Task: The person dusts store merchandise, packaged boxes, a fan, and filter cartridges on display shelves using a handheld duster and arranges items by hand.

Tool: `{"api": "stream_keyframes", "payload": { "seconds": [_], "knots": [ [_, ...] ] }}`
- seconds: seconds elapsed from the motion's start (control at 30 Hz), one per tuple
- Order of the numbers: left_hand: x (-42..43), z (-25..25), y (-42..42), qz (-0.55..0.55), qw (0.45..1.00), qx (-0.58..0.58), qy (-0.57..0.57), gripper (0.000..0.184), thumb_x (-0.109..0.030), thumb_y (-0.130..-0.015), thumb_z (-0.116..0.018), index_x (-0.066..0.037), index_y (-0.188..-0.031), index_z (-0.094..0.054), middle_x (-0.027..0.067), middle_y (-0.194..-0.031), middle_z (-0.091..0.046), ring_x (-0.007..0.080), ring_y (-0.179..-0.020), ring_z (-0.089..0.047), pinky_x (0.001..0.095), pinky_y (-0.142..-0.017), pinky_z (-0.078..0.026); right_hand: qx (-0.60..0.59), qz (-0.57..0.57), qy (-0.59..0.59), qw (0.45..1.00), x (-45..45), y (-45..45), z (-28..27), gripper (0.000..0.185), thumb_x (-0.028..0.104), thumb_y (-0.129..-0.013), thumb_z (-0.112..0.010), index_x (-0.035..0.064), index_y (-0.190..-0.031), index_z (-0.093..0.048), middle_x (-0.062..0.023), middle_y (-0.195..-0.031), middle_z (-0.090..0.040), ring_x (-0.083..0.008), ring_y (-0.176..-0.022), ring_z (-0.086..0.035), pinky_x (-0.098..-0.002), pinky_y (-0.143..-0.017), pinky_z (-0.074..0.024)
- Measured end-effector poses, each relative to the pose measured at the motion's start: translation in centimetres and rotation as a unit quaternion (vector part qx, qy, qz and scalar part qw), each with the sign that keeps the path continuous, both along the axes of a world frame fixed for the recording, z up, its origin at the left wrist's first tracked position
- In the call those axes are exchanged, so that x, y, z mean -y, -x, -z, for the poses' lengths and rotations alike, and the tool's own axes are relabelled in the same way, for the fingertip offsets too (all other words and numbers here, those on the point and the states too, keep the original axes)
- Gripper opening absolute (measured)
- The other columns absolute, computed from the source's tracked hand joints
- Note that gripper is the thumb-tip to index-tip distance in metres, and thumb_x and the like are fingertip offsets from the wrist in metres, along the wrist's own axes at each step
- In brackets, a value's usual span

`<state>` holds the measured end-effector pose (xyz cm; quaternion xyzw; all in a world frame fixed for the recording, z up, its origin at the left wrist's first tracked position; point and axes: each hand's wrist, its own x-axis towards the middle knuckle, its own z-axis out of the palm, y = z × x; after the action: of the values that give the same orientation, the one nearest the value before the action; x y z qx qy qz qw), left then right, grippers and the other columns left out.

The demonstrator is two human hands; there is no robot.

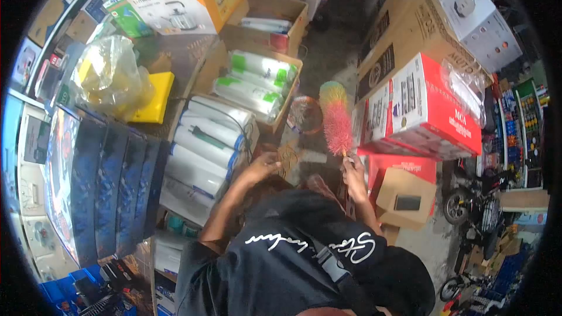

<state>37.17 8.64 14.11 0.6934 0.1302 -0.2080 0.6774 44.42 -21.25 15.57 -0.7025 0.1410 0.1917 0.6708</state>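
My right hand (353,169) is closed round the short handle of a fluffy duster (336,118). The duster points away from me, pink near the handle and yellow-green at its tip. Its head is beside a red and white MCA carton (417,108). My left hand (266,165) hangs in the air with fingers curled in, and nothing shows in it. Close to its left lie white plastic-wrapped rolls (202,146) with blue ends. Beyond them, an open cardboard box (274,118) holds rolls with green labels (249,98).
Tall brown cartons (404,29) line the narrow aisle's right side. A small wire basket (305,115) is on the floor ahead. On the left are dark boxes (108,181), a yellow item (155,98) and an orange kettle box (187,3). A small motorbike (474,205) is at right.
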Motion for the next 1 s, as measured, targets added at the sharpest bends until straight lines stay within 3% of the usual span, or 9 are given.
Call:
{"api": "stream_keyframes", "payload": {
  "seconds": [0.3, 0.4, 0.47, 0.5, 0.63, 0.8, 0.83, 0.9, 1.0],
  "knots": [
    [-0.3, -4.0, -10.3, -0.008, 0.991, 0.121, -0.061, 0.052, -0.023, -0.085, -0.061, -0.003, -0.128, -0.041, 0.0174, -0.113, -0.053, 0.0227, -0.102, -0.053, 0.0326, -0.087, -0.043, 0.180, -0.037, -0.062, 0.981, -6.7, -12.0, -5.8, 0.045, 0.019, -0.093, -0.045, 0.0107, -0.135, -0.030, 0.0018, -0.070, -0.049, -0.0027, -0.050, -0.038, -0.0166, -0.041, -0.0304],
    [-3.3, -3.5, -14.2, -0.100, 0.973, 0.152, -0.143, 0.050, -0.029, -0.081, -0.064, -0.007, -0.123, -0.049, 0.0159, -0.112, -0.057, 0.0250, -0.104, -0.054, 0.0360, -0.087, -0.044, 0.244, -0.129, -0.009, 0.961, -6.6, -16.7, -1.5, 0.042, 0.023, -0.093, -0.047, 0.0072, -0.131, -0.040, 0.0016, -0.071, -0.049, -0.0061, -0.058, -0.042, -0.0213, -0.052, -0.0358],
    [-4.5, -9.7, -17.1, -0.221, 0.934, 0.184, -0.211, 0.053, -0.024, -0.078, -0.066, -0.006, -0.124, -0.047, 0.0160, -0.121, -0.051, 0.0257, -0.105, -0.053, 0.0355, -0.087, -0.045, 0.217, -0.167, 0.023, 0.962, -6.1, -19.3, -0.7, 0.032, 0.014, -0.091, -0.048, 0.0014, -0.120, -0.050, 0.0002, -0.075, -0.053, -0.0069, -0.063, -0.046, -0.0225, -0.059, -0.0401],
    [-6.7, -9.2, -19.0, -0.260, 0.840, 0.302, -0.367, 0.053, -0.022, -0.078, -0.066, -0.005, -0.124, -0.045, 0.0159, -0.120, -0.048, 0.0275, -0.107, -0.050, 0.0361, -0.090, -0.042, 0.216, -0.189, 0.022, 0.958, -5.8, -20.6, -0.9, 0.031, 0.012, -0.090, -0.048, 0.0013, -0.119, -0.051, 0.0003, -0.075, -0.053, -0.0069, -0.063, -0.047, -0.0226, -0.059, -0.0401],
    [-8.9, -22.9, -25.2, -0.453, 0.626, 0.431, -0.466, 0.059, -0.020, -0.077, -0.066, -0.001, -0.126, -0.039, 0.0174, -0.118, -0.042, 0.0302, -0.112, -0.041, 0.0397, -0.096, -0.034, 0.202, -0.196, -0.044, 0.959, -5.6, -27.1, -2.1, 0.028, 0.010, -0.091, -0.046, 0.0016, -0.117, -0.053, 0.0011, -0.073, -0.051, -0.0055, -0.062, -0.045, -0.0211, -0.057, -0.0382],
    [-13.9, -32.3, -31.1, -0.544, 0.426, 0.361, -0.626, 0.095, -0.047, -0.067, -0.072, 0.003, -0.133, -0.025, 0.0243, -0.123, -0.037, 0.0361, -0.118, -0.035, 0.0433, -0.100, -0.027, 0.326, -0.181, -0.105, 0.922, -8.8, -35.5, -8.4, 0.033, 0.016, -0.092, -0.047, 0.0040, -0.123, -0.047, 0.0035, -0.069, -0.048, -0.0021, -0.055, -0.036, -0.0168, -0.049, -0.0292],
    [-15.5, -32.6, -31.6, -0.545, 0.430, 0.323, -0.643, 0.101, -0.054, -0.066, -0.070, 0.003, -0.135, -0.023, 0.0268, -0.127, -0.037, 0.0378, -0.119, -0.037, 0.0447, -0.100, -0.026, 0.363, -0.190, -0.105, 0.906, -9.5, -36.3, -10.3, 0.033, 0.014, -0.092, -0.047, 0.0037, -0.124, -0.046, 0.0036, -0.070, -0.048, -0.0018, -0.057, -0.036, -0.0162, -0.049, -0.0282],
    [-17.6, -32.0, -32.0, -0.535, 0.549, 0.225, -0.601, 0.103, -0.059, -0.068, -0.064, 0.005, -0.135, -0.021, 0.0291, -0.124, -0.043, 0.0386, -0.116, -0.042, 0.0453, -0.100, -0.027, 0.406, -0.192, -0.148, 0.881, -11.6, -37.8, -12.8, 0.033, 0.013, -0.092, -0.047, 0.0034, -0.124, -0.046, 0.0038, -0.072, -0.048, -0.0016, -0.059, -0.037, -0.0163, -0.049, -0.0278],
    [-17.7, -30.7, -32.1, -0.508, 0.528, 0.206, -0.649, 0.099, -0.061, -0.072, -0.057, 0.011, -0.132, -0.024, 0.0292, -0.113, -0.052, 0.0377, -0.115, -0.046, 0.0452, -0.100, -0.026, 0.421, -0.212, -0.178, 0.864, -14.1, -38.0, -17.1, 0.032, 0.010, -0.091, -0.048, 0.0021, -0.121, -0.049, 0.0026, -0.076, -0.051, -0.0044, -0.067, -0.044, -0.0186, -0.059, -0.0375]
  ]
}}
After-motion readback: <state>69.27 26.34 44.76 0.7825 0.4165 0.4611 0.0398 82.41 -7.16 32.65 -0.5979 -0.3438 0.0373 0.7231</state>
